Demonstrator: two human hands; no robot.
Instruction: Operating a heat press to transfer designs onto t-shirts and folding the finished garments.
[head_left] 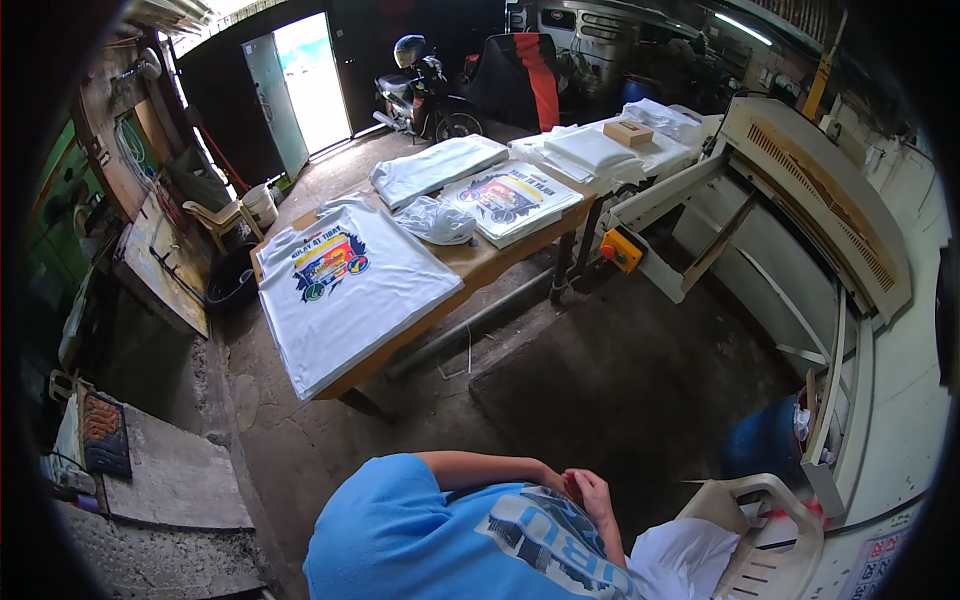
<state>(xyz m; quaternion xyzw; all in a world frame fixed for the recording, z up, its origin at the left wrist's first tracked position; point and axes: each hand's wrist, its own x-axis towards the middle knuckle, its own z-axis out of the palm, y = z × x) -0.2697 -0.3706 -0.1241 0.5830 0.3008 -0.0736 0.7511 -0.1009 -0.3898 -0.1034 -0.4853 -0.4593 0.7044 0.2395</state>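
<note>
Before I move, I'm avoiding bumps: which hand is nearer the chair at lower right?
Right. The right hand is left of the chair; the left hand, partly hidden, is farther left.

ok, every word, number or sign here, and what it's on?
Wording not transcribed, locations only:
Front white shirt: dark lettering above a colourful graphic; its smaller print unreadable.
White shirt behind, to the right: similar lettering; smaller print unreadable.
Worn blue shirt: large pale letters, distorted.
Calendar-like sheet, lower right: red and dark numbers.
Brown carton: any print too small.

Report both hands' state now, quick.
Left hand: partly hidden; open or closed can't be told.
Right hand: together with the left; grip can't be told.
</note>
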